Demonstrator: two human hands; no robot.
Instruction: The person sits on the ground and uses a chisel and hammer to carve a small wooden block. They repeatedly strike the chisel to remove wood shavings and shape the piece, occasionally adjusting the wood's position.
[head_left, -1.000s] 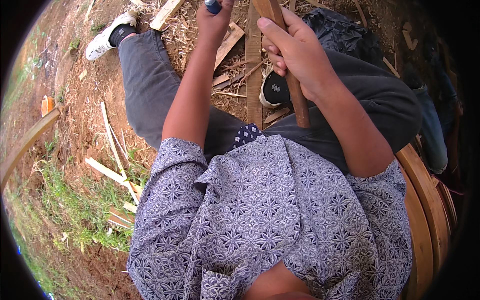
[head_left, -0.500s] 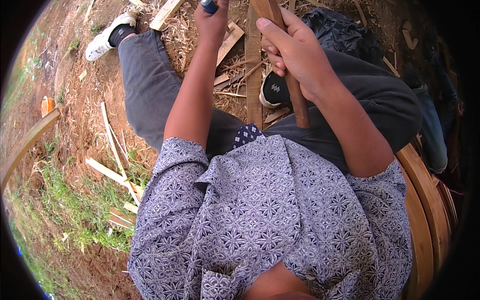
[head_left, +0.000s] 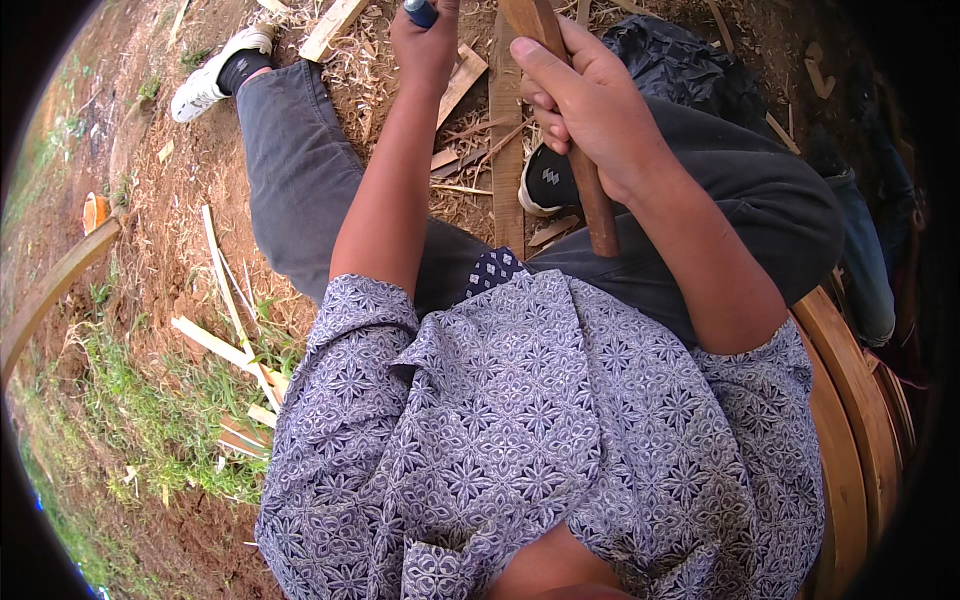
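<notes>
Brown and smooth-looking in the head view, a wooden bar (head_left: 588, 175) slants through the right hand (head_left: 600, 105), whose grip is wrapped around it, thumb along its upper part; the bar's lower end shows against the dark trousers (head_left: 720, 190), and its upper end runs past the top edge. Left hand (head_left: 425, 45) is curled round a blue handle (head_left: 421, 12) at that same edge, the rest of which is cut off. Between the legs lies a long plank (head_left: 507, 180), with wood offcuts (head_left: 462, 85) and shavings (head_left: 385, 75) to its left. Beyond the right hand sits a crumpled black bag (head_left: 690, 75).
</notes>
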